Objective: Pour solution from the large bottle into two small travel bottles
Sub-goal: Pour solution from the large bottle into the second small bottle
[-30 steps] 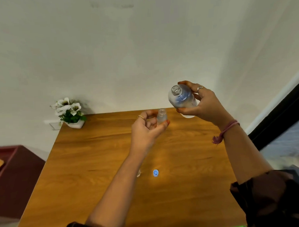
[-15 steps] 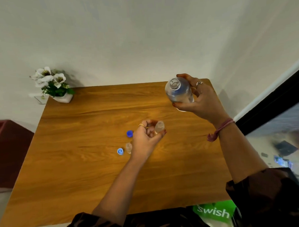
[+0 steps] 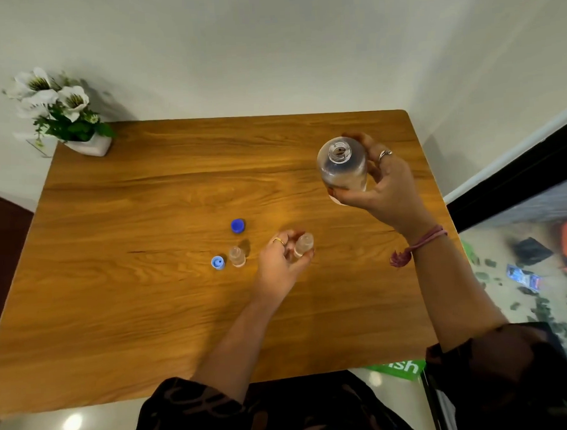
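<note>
The large bottle (image 3: pixel 342 165) is held above the far right part of the table (image 3: pixel 145 204), well clear of the wood, its open neck turned toward the camera. The right hand (image 3: pixel 383 186) grips it from the right side, fingers curled round the clear body and the thumb under its lower end; a ring sits on one finger and a pink band is tied at the wrist.

The left hand (image 3: pixel 282 262) is near the middle of the table and pinches a small bottle (image 3: pixel 303 244) between thumb and curled fingers, with a gold ring on one finger. This bottle is uncapped and leans a little to the right; whether its base touches the table cannot be told.

A second small bottle (image 3: pixel 237 256) stands upright on the table just left of that hand, also uncapped. A light blue cap (image 3: pixel 218 262) lies just beside it on the left, and a dark blue cap (image 3: pixel 237 225) lies a little farther back.

A pot of white flowers (image 3: pixel 60 110) sits on the far left corner of the table, against the wall.
</note>
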A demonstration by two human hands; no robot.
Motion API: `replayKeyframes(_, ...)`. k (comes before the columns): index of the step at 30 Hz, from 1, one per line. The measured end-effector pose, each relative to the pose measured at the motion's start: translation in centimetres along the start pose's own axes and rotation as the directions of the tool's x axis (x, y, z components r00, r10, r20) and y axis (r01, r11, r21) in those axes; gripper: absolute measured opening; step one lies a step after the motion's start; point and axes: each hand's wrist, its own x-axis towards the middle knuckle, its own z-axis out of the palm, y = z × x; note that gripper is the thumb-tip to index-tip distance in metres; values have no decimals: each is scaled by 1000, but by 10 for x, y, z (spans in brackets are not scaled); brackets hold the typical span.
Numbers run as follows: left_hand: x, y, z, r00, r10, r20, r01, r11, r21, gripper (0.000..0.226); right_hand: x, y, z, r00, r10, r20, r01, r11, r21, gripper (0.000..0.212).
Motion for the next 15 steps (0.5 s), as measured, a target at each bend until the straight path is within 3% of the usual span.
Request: replayKeyframes(15,4,-15,12,995,-88,50,87,996,34,41,2,15,15,997,73,30,-75,995,73,76)
